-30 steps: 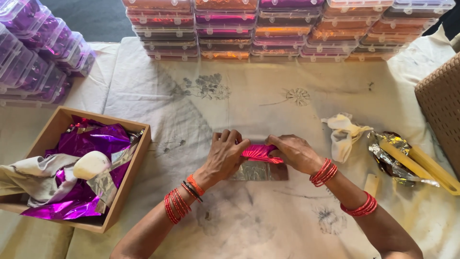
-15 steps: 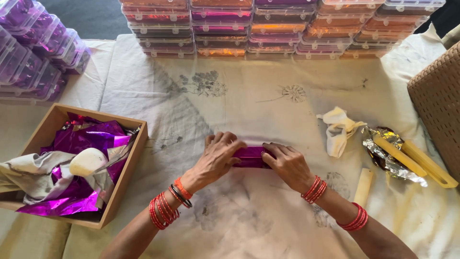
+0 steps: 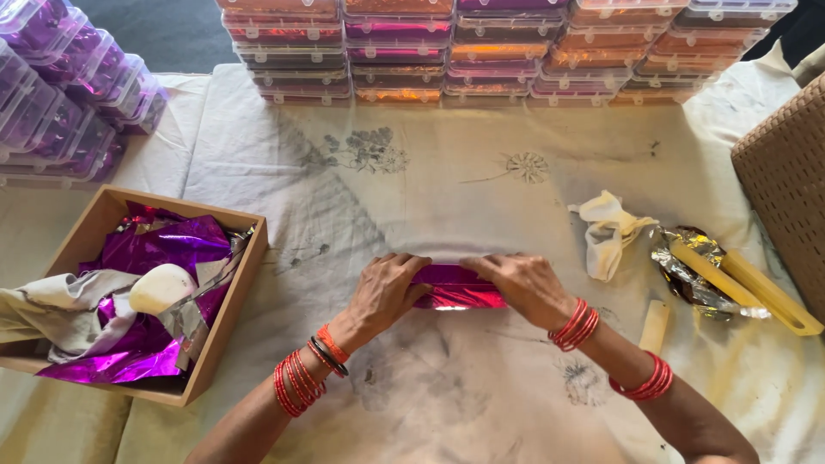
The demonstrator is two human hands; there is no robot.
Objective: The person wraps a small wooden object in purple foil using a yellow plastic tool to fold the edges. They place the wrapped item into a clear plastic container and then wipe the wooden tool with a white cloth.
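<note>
Between both hands, magenta foil packet lies flat.

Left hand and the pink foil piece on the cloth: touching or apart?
Touching. In the head view the left hand has its fingertips pressed on the left end of the pink foil piece, with no gap; the right hand covers the other end.

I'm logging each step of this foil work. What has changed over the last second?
The silver sheet seen a second ago is gone from view; the magenta foil piece now lies flat and wider under both hands. The left hand and right hand have spread apart to its ends, pressing it on the cloth. The wooden box, rag and yellow sticks stayed put.
</note>
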